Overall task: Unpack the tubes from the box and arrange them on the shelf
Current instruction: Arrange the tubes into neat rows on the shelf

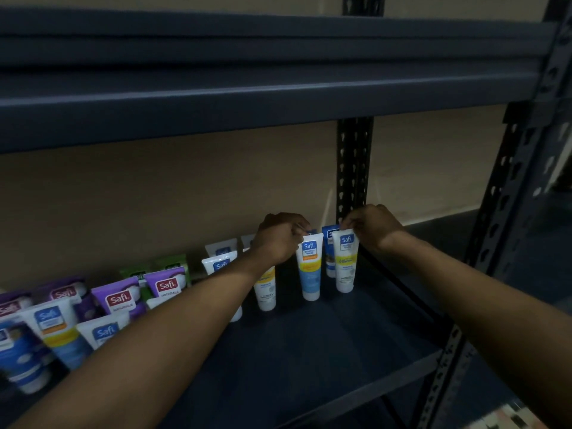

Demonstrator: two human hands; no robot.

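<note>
Left hand point(280, 239) pinches the blue tube point(309, 270) by its top edge; right hand point(371, 227) pinches the white tube point(346, 267) likewise. Both stand upright, side by side, on the shelf point(309, 351).

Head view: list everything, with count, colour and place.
White plastic tube with yellow band: one, upright, right end of row.
White plastic tube with light-blue base: one, upright, left of it.
Dark blue plastic tube: at least one, behind those two.
Purple plastic tubes: at least four, left side.
Green plastic tubes: two, behind the purple ones.
Other white plastic tubes: several, blue labels, middle and left.
Dark grey metal shelf: one, under the tubes.
Dark perforated uprights: two, right side.
Beige wall: one, behind.
Left hand: one, fingers pinching the light-blue-based tube's top.
Right hand: one, fingers pinching the yellow-banded tube's top.
</note>
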